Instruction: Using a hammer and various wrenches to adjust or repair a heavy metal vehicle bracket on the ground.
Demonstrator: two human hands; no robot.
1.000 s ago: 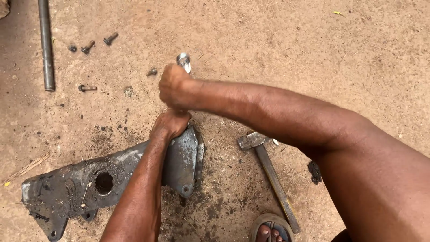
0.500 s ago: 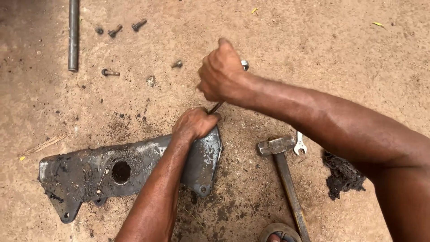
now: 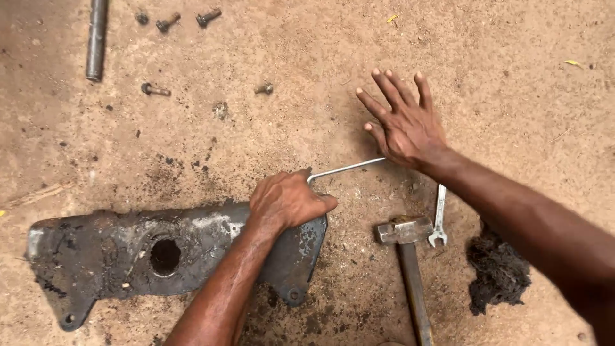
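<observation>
Below, by label:
Left hand: the left hand point(image 3: 287, 200), centre of the frame, is closed around the near end of a thin metal rod point(image 3: 349, 168), pressing down on the plate's right end, apparently to steady both.
Right hand: the right hand point(image 3: 405, 122), upper right of centre, is spread flat, fingers apart, holding nothing, its heel at the rod's far end.
Plate: the greasy metal plate point(image 3: 128, 253) lies flat on the dirt floor point(image 3: 500, 77), lower left.
Tools: a hammer point(image 3: 407, 256) and wrench point(image 3: 439, 216) lie within reach, lower right.
Bolts: loose bolts point(image 3: 208, 16) and a pipe point(image 3: 96, 38) are set aside, upper left.

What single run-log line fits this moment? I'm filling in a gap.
left hand: grip on bracket and thin rod | right hand: open, fingers spread, at rod's end | hammer, wrench: on ground
</observation>
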